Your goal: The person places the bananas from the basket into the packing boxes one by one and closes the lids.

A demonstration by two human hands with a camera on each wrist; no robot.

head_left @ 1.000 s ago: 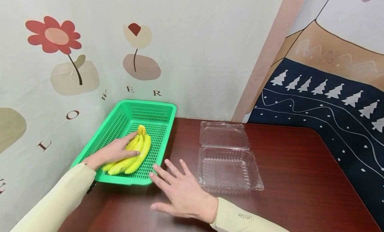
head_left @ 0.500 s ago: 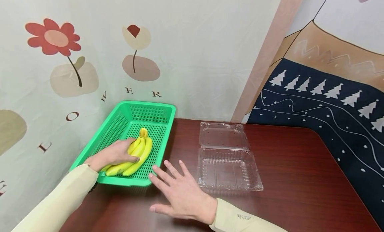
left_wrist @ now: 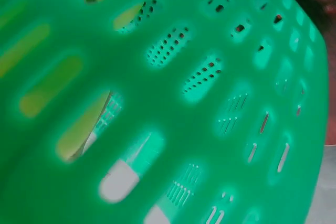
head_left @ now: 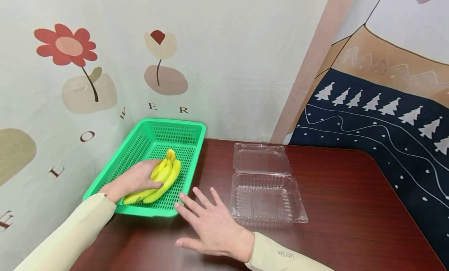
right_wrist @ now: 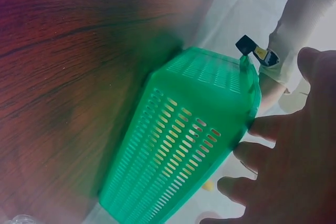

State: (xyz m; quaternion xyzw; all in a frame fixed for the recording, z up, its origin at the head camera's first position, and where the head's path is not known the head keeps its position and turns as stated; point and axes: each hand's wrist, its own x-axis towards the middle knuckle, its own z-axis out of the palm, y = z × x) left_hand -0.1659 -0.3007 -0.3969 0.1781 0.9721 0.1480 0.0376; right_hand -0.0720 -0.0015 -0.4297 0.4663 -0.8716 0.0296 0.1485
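Note:
My left hand (head_left: 135,179) grips a bunch of yellow bananas (head_left: 170,177) inside the green slotted basket (head_left: 151,213). Its thumb lies across the near banana while the other fingers go behind the bunch, mostly hidden. The stem end points to the back of the basket. In the left wrist view the basket wall (left_wrist: 126,82) fills the picture, with yellow showing through some slots. My right hand (head_left: 217,226) is spread with straight fingers, its fingertips right at the basket's near right corner. In the right wrist view, my right hand (right_wrist: 294,161) appears close to the basket rim (right_wrist: 254,95).
A clear plastic clamshell container (head_left: 268,199) lies with its lid (head_left: 261,159) folded back, to the right of the basket on the dark red-brown table (head_left: 343,201). Printed cloth walls (head_left: 238,68) stand behind and to the left.
My left hand has closed around the bananas, and the bunch has shifted slightly to the right within the basket. The right hand has stayed in place.

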